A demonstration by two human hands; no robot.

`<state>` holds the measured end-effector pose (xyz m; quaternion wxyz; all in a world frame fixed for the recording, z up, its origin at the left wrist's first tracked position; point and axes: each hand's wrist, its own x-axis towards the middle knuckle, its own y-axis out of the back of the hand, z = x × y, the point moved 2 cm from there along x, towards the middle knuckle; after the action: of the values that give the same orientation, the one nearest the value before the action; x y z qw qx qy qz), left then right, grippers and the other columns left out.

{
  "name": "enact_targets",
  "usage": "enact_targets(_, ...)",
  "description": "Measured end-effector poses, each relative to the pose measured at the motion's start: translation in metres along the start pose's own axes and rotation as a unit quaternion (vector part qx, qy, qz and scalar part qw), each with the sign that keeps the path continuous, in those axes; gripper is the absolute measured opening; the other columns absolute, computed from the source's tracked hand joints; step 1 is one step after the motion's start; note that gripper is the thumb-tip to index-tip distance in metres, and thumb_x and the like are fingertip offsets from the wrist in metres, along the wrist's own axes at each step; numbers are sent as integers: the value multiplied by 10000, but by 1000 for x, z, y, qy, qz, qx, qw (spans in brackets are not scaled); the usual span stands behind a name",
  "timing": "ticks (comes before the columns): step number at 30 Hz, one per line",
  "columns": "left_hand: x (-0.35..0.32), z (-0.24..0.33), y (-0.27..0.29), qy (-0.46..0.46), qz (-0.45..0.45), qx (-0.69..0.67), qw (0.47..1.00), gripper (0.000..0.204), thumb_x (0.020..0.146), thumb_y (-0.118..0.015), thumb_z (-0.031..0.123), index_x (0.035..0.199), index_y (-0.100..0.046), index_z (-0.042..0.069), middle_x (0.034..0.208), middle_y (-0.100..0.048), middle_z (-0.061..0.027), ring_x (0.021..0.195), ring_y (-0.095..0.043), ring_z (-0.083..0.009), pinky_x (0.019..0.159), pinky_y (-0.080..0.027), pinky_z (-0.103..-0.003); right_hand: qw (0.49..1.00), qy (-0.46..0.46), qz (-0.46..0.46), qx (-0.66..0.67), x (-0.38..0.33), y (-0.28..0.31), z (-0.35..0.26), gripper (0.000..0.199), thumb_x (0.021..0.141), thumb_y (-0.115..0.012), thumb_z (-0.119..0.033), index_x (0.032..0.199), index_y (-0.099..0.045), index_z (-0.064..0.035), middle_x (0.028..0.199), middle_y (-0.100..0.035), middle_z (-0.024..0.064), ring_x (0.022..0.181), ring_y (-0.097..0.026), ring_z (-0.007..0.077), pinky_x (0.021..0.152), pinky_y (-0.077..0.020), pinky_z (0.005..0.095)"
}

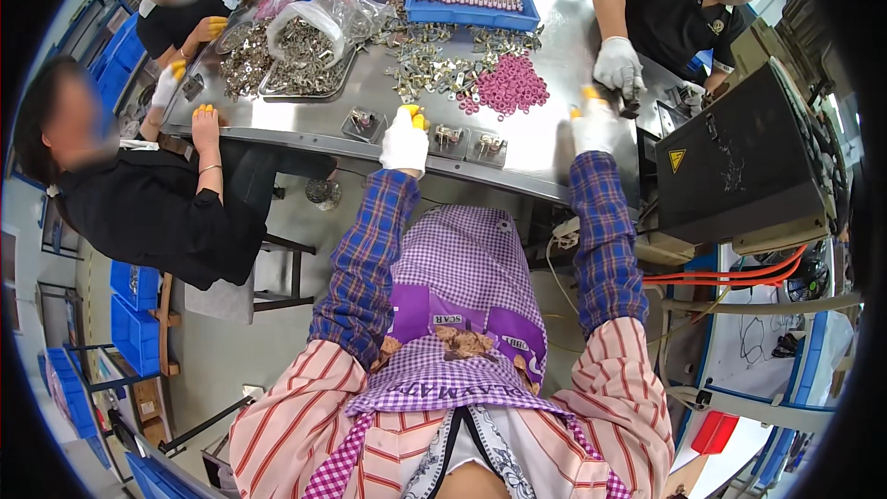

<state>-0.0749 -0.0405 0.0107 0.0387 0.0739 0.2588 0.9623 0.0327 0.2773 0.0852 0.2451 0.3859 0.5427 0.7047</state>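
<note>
My left hand, in a white glove with yellow fingertips, is at the near table edge. Its fingers are curled together, and whatever they hold is too small to make out. Beside it on the left lies a small clear tray of metal parts; on its right are two more, a clear tray and another clear tray. My right hand, gloved the same way, hovers over the table's right part, thumb and forefinger apart, nothing visible between them. Beyond lie a heap of pink rings and loose metal parts.
A blue tray with rows of pink-ringed pieces stands at the back. A plastic bag of metal parts sits on a metal tray at left. Right of me, a co-worker's gloved hand holds a dark piece beside a dark machine box. Other co-workers sit left.
</note>
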Motion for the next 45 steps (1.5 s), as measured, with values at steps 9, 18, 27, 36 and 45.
enact_targets(9, -1, 8, 4, -32, -44, -7, 999, 282, 886, -527, 172, 1154, -570, 94, 929, -658, -96, 775, -621, -224, 675, -478, -336, 965, 169, -20, 201, -15, -14, -48, 223, 833, -629, -218, 987, -691, -67, 958, -688, 93, 836, -632, 260, 785, -498, 329)
enact_targets(18, -1, 7, 15, -12, -20, -93, 995, 296, 865, -583, 175, 1152, -573, 104, 967, -661, -94, 813, -625, -231, 720, -482, -333, 891, 312, 67, 324, -102, 12, -42, 215, 795, -675, -166, 975, -695, -51, 912, -693, 82, 797, -635, 237, 755, -499, 296)
enact_targets(27, -14, 68, 20, -39, -128, -161, 978, 294, 824, -644, 194, 1105, -620, 111, 943, -667, -58, 805, -620, -204, 720, -475, -304, 822, 248, -190, 477, -104, 30, -42, 189, 794, -680, -129, 954, -688, -30, 871, -669, 69, 731, -608, 183, 696, -491, 252)
enact_targets(36, -34, 111, -8, -235, -136, 153, 950, 190, 785, -653, 248, 923, -676, 120, 870, -666, -82, 755, -613, -222, 727, -462, -348, 877, 213, -178, 392, -109, 25, -48, 259, 780, -700, -130, 1014, -660, -27, 886, -642, 73, 708, -592, 180, 675, -489, 248)
enact_targets(45, -34, 107, -18, -385, -108, 310, 863, 239, 800, -581, 324, 959, -657, 163, 880, -678, -58, 755, -634, -251, 770, -416, -378, 839, 343, -6, 422, -135, 22, -36, 376, 747, -716, -194, 1093, -625, -79, 919, -637, 76, 785, -600, 216, 735, -495, 308)
